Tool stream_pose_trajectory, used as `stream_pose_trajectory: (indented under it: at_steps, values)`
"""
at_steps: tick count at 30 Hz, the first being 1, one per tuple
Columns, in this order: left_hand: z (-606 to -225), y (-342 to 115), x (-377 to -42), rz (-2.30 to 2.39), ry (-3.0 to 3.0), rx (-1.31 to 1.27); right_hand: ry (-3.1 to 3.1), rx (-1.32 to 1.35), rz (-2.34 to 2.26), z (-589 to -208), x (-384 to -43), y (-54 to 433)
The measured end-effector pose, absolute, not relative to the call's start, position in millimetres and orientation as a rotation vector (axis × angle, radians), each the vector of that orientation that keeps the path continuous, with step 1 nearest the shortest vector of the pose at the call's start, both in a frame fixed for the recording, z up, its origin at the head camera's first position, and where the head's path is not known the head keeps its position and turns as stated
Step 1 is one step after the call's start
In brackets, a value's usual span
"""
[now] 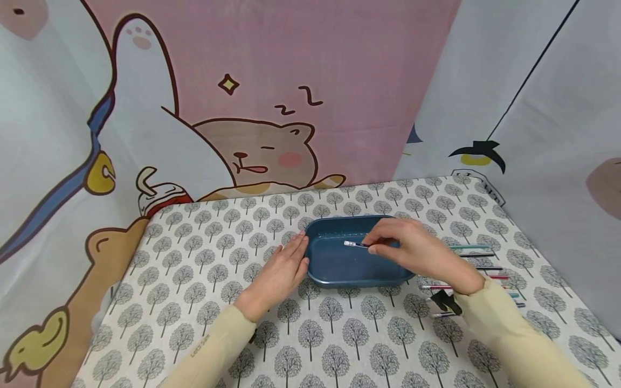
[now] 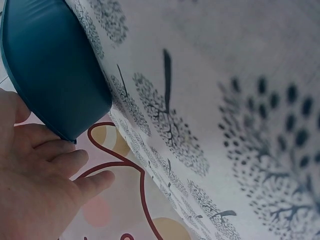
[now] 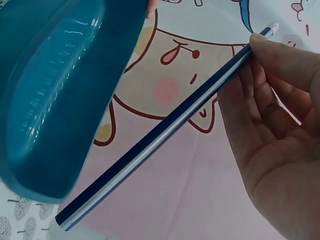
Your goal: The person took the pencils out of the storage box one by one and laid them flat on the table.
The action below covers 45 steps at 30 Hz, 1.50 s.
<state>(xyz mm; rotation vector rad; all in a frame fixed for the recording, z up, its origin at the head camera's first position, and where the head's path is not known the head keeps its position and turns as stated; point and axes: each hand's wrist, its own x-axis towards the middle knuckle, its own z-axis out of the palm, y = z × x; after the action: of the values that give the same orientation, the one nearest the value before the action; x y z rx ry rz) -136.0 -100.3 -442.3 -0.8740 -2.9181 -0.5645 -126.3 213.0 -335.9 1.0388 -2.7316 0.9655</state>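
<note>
A dark blue rectangular tray (image 1: 335, 282) with raised walls and rounded corners sits on the tree-print cloth. My left hand (image 1: 283, 268) rests its fairly straight fingers against the tray's left end; the left wrist view shows the fingertips at the rim of the tray (image 2: 60, 65). Over the tray's right part, my right hand (image 1: 409, 248) pinches a blue-and-white striped pencil (image 3: 155, 137) between thumb and fingers near its white-tipped end. The pencil's far end looks flat in the right wrist view. Only a short piece of the pencil (image 1: 357, 244) shows in the head view.
Several pencils (image 1: 477, 268) in different colours lie on the cloth right of the tray, partly hidden by my right forearm. A dark object (image 1: 446, 303) of unclear kind is beside the right cuff. Cartoon-print curtains (image 1: 368, 97) stand behind and beside the table (image 1: 218, 264).
</note>
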Motion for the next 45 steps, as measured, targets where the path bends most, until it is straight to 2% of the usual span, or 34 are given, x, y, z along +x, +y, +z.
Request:
stream_pose_trajectory:
  at_steps: [30, 45]
  values:
    - [-441, -100, -135, -0.566, -2.920, -0.861, -2.647, 0.966, 0.863, -353, -76, 281]
    - [-441, -100, -135, -0.580, -2.922, -0.858, -2.649, 0.945, 0.797, -377, -58, 319]
